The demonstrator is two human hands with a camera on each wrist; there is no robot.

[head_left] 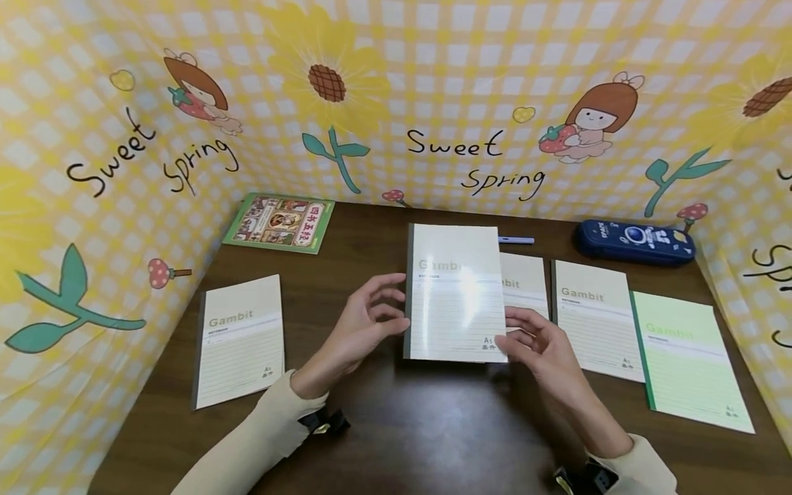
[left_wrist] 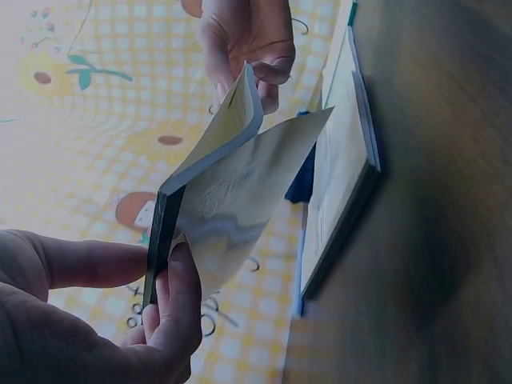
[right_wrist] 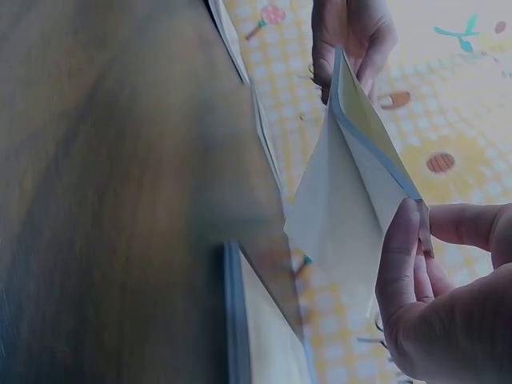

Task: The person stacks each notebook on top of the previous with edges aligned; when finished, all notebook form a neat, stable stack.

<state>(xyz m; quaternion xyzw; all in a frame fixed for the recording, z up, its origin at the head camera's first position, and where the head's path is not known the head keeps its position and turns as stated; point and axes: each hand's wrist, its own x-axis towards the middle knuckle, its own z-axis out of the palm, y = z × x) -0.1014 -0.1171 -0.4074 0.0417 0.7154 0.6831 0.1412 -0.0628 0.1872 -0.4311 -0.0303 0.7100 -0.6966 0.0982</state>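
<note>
Both hands [head_left: 364, 320] [head_left: 543, 347] in pinch grip, notebook [head_left: 454, 302] between

Head view downward, wrist views close (same notebook [head_left: 454, 302])

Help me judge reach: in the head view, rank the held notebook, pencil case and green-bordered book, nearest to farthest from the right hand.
1. Held notebook, pinched by the right hand.
2. Pencil case, back right.
3. Green-bordered book, back left.

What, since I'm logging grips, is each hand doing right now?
Left hand: holding the raised notebook by its spine.
Right hand: holding the same notebook by its opposite edge.
</note>
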